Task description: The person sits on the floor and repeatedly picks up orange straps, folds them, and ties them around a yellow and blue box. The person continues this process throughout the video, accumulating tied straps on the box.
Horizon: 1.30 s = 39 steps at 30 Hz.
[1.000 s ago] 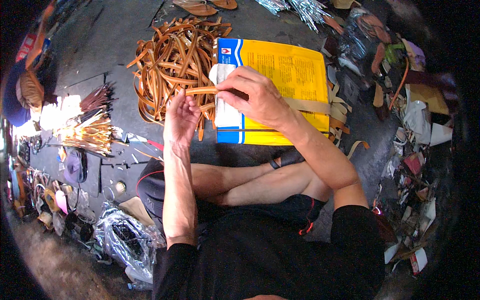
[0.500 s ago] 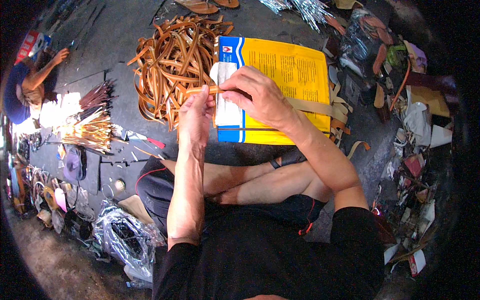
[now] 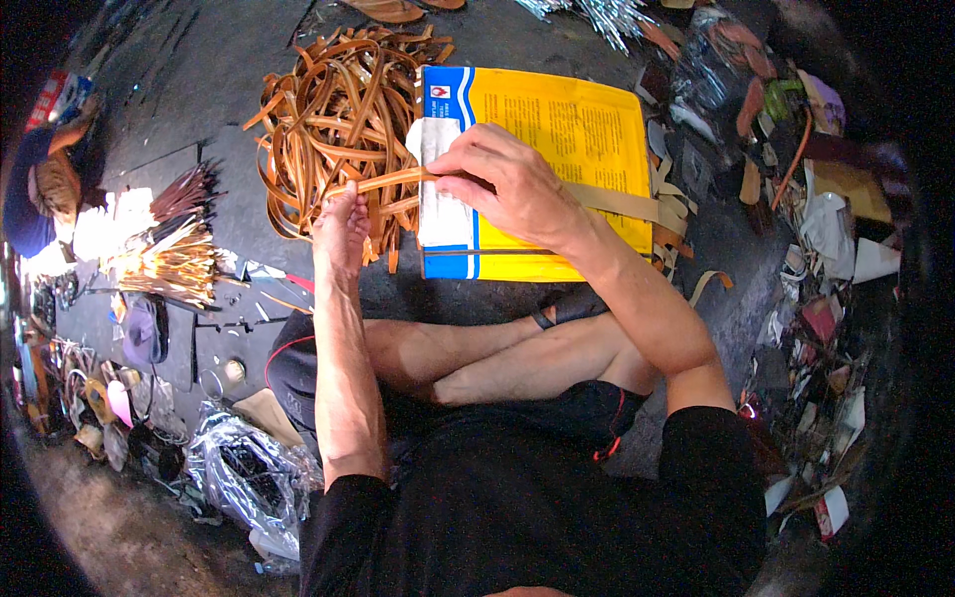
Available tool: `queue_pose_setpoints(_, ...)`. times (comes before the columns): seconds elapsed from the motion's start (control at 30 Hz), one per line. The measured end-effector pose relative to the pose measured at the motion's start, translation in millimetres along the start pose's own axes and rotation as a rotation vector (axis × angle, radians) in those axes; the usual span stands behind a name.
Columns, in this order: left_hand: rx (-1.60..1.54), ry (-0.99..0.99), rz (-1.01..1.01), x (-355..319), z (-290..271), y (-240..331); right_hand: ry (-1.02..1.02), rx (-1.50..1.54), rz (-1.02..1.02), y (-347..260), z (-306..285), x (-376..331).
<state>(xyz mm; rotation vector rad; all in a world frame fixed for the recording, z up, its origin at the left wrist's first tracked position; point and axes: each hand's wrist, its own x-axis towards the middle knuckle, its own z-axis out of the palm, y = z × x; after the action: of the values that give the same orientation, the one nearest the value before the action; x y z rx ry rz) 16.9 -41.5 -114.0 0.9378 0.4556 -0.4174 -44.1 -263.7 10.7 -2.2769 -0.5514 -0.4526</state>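
Observation:
I sit cross-legged on a dark floor. My left hand (image 3: 341, 231) grips the near end of a tan leather strap (image 3: 393, 181) beside a heap of similar brown straps (image 3: 338, 109). My right hand (image 3: 502, 179) pinches the same strap where it crosses the white left edge of a yellow and blue sack (image 3: 557, 129) lying flat in front of me. The strap runs on to the right across the sack from under my right hand.
Scraps of leather, plastic and paper (image 3: 816, 229) crowd the right side. A bundle of thin sticks (image 3: 174, 254) and small tools lie to my left, clear plastic bags (image 3: 239, 468) by my left knee. Another person (image 3: 45, 189) sits at far left.
My left hand slid back along the strap toward me and to the left. My right hand stayed on the sack's edge. The person at far left shifted an arm.

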Motion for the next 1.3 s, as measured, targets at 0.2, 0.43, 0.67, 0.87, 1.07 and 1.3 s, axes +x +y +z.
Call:
queue_pose_setpoints(0.2,-0.48,-0.166,-0.136,-47.8,46.0,16.1,0.013,0.011,0.021,-1.6,0.3,1.2)
queue_pose_setpoints(0.43,-0.008,-0.214,0.037,-57.4,66.7,-0.4,0.006,0.031,0.014,-1.1,2.7,1.4)
queue_pose_setpoints(0.67,-0.023,-0.091,-0.002,-38.5,34.4,2.6,0.0,0.037,0.007,0.5,0.5,-0.9)
queue_pose_setpoints(0.87,-0.102,-0.186,-0.021,-24.7,22.8,10.5,-0.006,0.019,-0.021,0.4,2.1,4.0)
queue_pose_setpoints(1.07,-0.257,-0.087,-0.044,-35.9,29.5,18.1,-0.005,0.04,0.052,-2.9,3.2,3.2)
queue_pose_setpoints(1.3,-0.138,-0.079,-0.002,-28.6,26.6,13.6,-0.007,0.051,0.032,-1.9,1.0,-1.4)
